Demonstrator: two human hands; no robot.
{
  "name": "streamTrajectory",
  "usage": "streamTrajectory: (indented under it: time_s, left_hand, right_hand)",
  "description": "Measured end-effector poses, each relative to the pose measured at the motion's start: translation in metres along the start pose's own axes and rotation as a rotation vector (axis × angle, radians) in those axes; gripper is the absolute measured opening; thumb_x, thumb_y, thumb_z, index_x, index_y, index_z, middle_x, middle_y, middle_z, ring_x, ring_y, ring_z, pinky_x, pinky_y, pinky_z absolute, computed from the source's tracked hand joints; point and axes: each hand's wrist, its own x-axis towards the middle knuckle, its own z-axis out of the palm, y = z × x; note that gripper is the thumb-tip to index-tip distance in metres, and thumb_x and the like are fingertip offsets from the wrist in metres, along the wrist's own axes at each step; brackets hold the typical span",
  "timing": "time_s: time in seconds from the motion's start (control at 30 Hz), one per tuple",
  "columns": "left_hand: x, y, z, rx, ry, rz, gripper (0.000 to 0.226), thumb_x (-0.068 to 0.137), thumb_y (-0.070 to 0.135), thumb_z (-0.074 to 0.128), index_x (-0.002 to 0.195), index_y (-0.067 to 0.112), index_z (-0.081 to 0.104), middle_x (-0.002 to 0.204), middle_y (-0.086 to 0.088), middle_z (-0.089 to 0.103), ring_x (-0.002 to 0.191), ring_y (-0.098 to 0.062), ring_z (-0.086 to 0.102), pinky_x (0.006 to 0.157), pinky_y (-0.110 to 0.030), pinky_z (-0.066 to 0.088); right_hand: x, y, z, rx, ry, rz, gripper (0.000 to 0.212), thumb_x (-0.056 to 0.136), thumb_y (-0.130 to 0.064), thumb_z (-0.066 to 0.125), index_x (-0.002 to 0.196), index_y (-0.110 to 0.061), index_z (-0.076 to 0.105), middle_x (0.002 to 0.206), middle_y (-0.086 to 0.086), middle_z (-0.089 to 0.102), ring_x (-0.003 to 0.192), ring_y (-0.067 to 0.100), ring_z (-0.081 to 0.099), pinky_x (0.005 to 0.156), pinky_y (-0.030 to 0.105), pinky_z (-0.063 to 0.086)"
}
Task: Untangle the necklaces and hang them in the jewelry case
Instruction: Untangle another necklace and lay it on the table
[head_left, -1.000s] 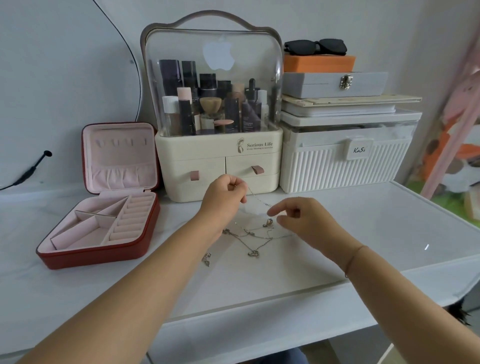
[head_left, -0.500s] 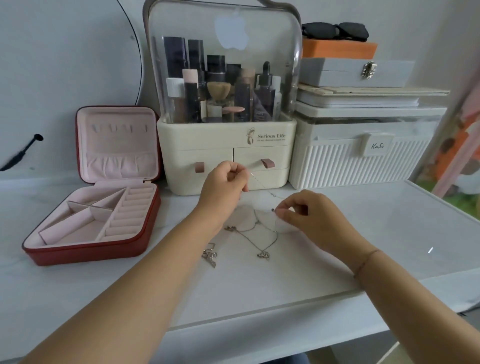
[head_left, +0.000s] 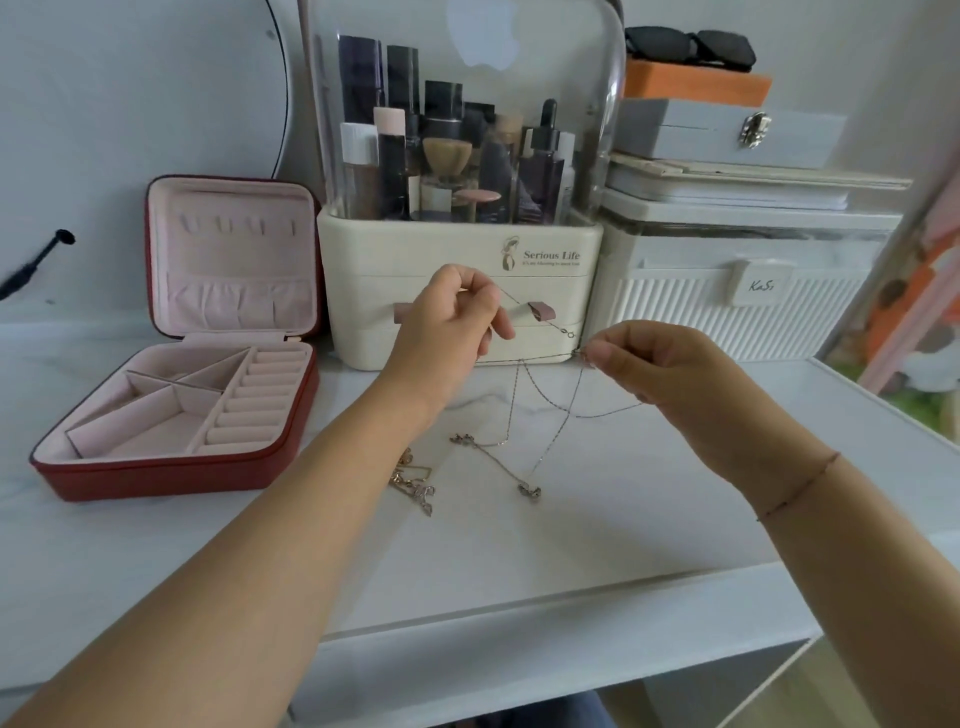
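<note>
While taut, necklace (head_left: 524, 358) between hands (head_left: 441, 325) (head_left: 657, 374)

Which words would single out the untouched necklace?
Find the open red jewelry case on the desk. Right of it, beside the left forearm, lies a gold necklace. The silver chains hang from the left hand and right hand; it lies loose.

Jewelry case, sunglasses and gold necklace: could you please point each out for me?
jewelry case (head_left: 156, 480): head view, red front wall.
sunglasses (head_left: 658, 44): head view, one dark lens.
gold necklace (head_left: 415, 488): head view, bunched chain.
</note>
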Motion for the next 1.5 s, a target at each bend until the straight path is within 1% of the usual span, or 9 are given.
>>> streamTrajectory:
  time_s: [0.17,0.27,0.37,0.43,0.53,0.63,0.97,1.37,1.5]
  left_hand:
    - [-0.002,0.004,-0.002,0.005,-0.014,0.017,0.01,0.1,0.016,0.045,0.091,0.016,0.049,0.072,0.003,0.065,0.057,-0.007,0.043,0.063,-0.025,0.043]
    - [-0.002,0.005,-0.003,0.001,-0.007,0.02,0.01,0.1,0.017,0.045,0.091,0.017,0.049,0.072,0.004,0.065,0.057,-0.007,0.042,0.059,-0.021,0.041]
    - [-0.002,0.006,-0.003,0.014,-0.017,0.023,0.009,0.099,0.017,0.046,0.092,0.016,0.05,0.073,0.005,0.066,0.057,-0.008,0.042,0.063,-0.025,0.042]
    - [-0.002,0.007,-0.004,0.024,-0.021,0.036,0.009,0.099,0.016,0.047,0.091,0.016,0.05,0.072,0.005,0.066,0.057,-0.008,0.042,0.065,-0.03,0.042]
    - [-0.002,0.007,-0.005,0.036,-0.024,0.057,0.009,0.099,0.016,0.047,0.09,0.016,0.05,0.071,0.005,0.066,0.058,-0.01,0.042,0.063,-0.031,0.041]
    - [-0.002,0.007,-0.005,0.041,-0.027,0.084,0.01,0.099,0.016,0.047,0.09,0.018,0.051,0.069,0.007,0.065,0.059,-0.009,0.042,0.061,-0.027,0.041]
    - [-0.002,0.005,-0.004,0.086,-0.027,0.136,0.013,0.098,0.017,0.048,0.087,0.021,0.051,0.068,0.008,0.065,0.058,-0.006,0.044,0.065,-0.027,0.041]
    - [-0.004,0.007,-0.003,0.125,-0.035,0.151,0.013,0.099,0.016,0.047,0.088,0.021,0.05,0.07,0.006,0.063,0.057,0.003,0.049,0.068,-0.019,0.038]
    - [-0.004,0.007,-0.003,0.149,-0.047,0.146,0.012,0.099,0.016,0.047,0.088,0.02,0.05,0.071,0.006,0.063,0.057,0.004,0.05,0.068,-0.018,0.039]
  right_hand:
    - [0.002,-0.005,-0.006,-0.029,-0.056,-0.011,0.011,0.086,-0.031,0.065,0.08,-0.023,0.069,0.058,-0.02,0.056,0.057,-0.004,0.048,0.061,0.007,0.037]
    - [0.003,-0.004,-0.007,-0.02,-0.065,-0.019,0.022,0.072,-0.044,0.068,0.079,-0.023,0.073,0.077,-0.005,0.063,0.078,0.006,0.054,0.078,0.018,0.042]
    - [0.002,-0.005,-0.006,-0.03,-0.083,-0.03,0.032,0.065,-0.055,0.071,0.082,-0.028,0.074,0.082,0.006,0.049,0.08,0.019,0.042,0.079,0.035,0.034]
    - [0.002,-0.006,-0.008,-0.068,-0.07,-0.029,0.03,0.064,-0.054,0.072,0.082,-0.03,0.075,0.077,0.005,0.04,0.074,0.019,0.036,0.073,0.032,0.032]
    - [0.0,-0.008,-0.009,-0.234,-0.052,-0.071,0.021,0.064,-0.051,0.071,0.078,-0.035,0.075,0.073,-0.008,0.037,0.062,0.006,0.033,0.061,0.014,0.031]
    - [-0.003,-0.009,-0.007,-0.448,-0.056,-0.126,0.025,0.063,-0.056,0.068,0.08,-0.039,0.073,0.081,-0.012,0.042,0.071,-0.006,0.043,0.066,0.005,0.033]
    - [-0.016,0.012,0.015,-0.719,-0.059,-0.23,0.008,0.074,-0.046,0.075,0.077,-0.041,0.069,0.082,-0.008,0.035,0.08,-0.004,0.037,0.08,0.024,0.026]
    - [-0.016,0.023,0.036,-0.707,-0.135,-0.216,0.009,0.076,-0.049,0.072,0.077,-0.046,0.064,0.082,-0.011,0.032,0.082,-0.002,0.037,0.082,0.022,0.026]
    - [-0.012,0.028,0.034,-0.667,-0.067,-0.191,0.009,0.089,-0.035,0.065,0.092,-0.034,0.074,0.084,-0.007,0.043,0.08,0.003,0.044,0.074,0.02,0.029]
